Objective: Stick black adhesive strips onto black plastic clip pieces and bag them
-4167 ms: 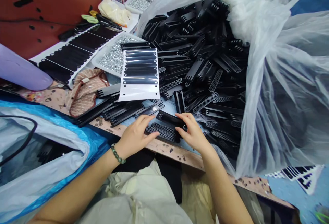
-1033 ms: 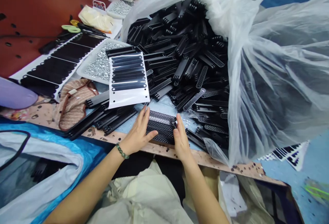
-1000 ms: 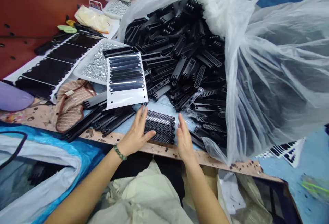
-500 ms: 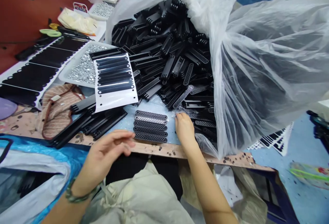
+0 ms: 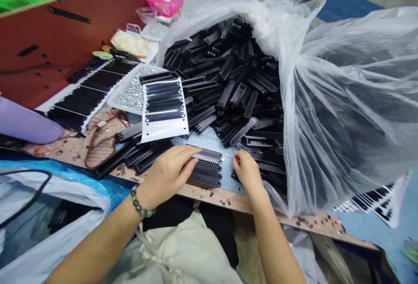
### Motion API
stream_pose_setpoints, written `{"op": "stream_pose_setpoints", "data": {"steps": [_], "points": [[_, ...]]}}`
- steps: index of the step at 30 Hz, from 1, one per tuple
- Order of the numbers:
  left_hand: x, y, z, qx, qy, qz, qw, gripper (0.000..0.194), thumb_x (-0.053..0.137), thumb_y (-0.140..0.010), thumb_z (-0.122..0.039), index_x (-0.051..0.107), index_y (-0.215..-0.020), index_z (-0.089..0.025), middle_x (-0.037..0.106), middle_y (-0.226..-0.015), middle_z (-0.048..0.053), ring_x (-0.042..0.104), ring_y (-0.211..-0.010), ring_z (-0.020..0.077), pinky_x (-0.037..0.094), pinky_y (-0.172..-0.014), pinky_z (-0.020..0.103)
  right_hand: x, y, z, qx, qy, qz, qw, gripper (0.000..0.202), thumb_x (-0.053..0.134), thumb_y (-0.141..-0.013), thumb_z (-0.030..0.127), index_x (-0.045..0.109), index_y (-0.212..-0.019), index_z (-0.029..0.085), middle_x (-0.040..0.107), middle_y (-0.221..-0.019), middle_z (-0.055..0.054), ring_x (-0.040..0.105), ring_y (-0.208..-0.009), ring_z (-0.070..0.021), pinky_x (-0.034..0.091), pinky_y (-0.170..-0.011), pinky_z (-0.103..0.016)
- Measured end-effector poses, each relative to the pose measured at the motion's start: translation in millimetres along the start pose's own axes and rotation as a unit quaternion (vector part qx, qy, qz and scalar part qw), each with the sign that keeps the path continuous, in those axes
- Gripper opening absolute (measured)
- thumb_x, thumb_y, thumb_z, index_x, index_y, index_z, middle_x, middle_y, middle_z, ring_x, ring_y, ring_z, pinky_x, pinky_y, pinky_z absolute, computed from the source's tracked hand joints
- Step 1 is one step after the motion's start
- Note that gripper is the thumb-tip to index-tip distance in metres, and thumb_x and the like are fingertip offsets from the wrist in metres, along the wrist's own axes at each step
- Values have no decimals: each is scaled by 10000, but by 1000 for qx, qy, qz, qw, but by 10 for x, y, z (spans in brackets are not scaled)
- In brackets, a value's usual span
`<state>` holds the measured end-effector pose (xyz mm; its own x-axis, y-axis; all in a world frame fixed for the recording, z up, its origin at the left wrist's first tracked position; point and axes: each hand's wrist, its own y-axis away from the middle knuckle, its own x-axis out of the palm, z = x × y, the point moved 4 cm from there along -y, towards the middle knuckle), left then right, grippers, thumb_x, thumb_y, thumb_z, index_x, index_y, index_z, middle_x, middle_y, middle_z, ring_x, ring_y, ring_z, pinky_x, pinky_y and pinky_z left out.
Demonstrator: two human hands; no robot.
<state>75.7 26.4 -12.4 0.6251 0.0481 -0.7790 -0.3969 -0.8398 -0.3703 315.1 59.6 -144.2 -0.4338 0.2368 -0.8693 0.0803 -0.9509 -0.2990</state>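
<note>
Several black strips with a crosshatched face [image 5: 209,175] lie side by side in a stack of rows at the table's front edge. My left hand [image 5: 171,166] reaches over their left ends, thumb and forefinger apart; whether it touches them I cannot tell. A bracelet of green beads [image 5: 139,203] circles that wrist. Just right of the row, my right hand [image 5: 248,170] is closed, fingertips pinched together near small shiny bits on the blue tabletop; what they hold is hidden. Behind both hands spreads a large heap of black plastic pieces [image 5: 225,84] spilling from a clear plastic bag [image 5: 342,101].
A sticker sheet [image 5: 163,131] rests on black pieces beside a white tray [image 5: 112,101] of small silvery parts. Further left are a striped cloth item [image 5: 101,145] and a purple bottle-like object [image 5: 29,121]. A pink basket [image 5: 166,3] stands at the back.
My left hand has moved right and forward onto the left ends of the crosshatched strips. My right hand stays beside the row, fingers still closed. The camera view has turned left.
</note>
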Motion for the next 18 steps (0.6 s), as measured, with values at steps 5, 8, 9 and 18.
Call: {"op": "stream_pose_setpoints", "data": {"steps": [5,8,9,18], "points": [[-802,-185,720,-177,-132,-130,967,280,450,-916,-258,600,-1137,-175,676,-1066,61,633,-992,187,489,-919,310,25,35,-17,-47,-46,-20,998,125,430,-835,183,519,-751,204,557,-708,-47,561,-658,-209,460,-638,-334],[-1137,-498,1394,-268,-249,-55,929,347,375,-907,-194,585,-1176,-137,629,-1186,110,581,-1113,218,425,-997,343,31,28,-11,-40,-91,-39,994,106,447,-858,227,537,-804,209,565,-744,-40,567,-650,-191,474,-645,-330],[-1176,-631,1598,-274,-254,-21,927,342,425,-875,-180,598,-1166,-132,620,-1204,120,575,-1124,229,411,-1009,347,20,25,7,-33,-104,-44,993,106,452,-864,239,542,-816,209,566,-751,-38,568,-651,-188,477,-650,-329],[-970,-1189,2287,-271,-197,89,938,276,542,-819,-346,642,-849,-90,667,-844,27,616,-991,218,410,-994,395,-168,60,197,66,-219,-35,973,106,503,-853,248,597,-838,201,592,-771,-30,566,-660,-159,484,-639,-292]]}}
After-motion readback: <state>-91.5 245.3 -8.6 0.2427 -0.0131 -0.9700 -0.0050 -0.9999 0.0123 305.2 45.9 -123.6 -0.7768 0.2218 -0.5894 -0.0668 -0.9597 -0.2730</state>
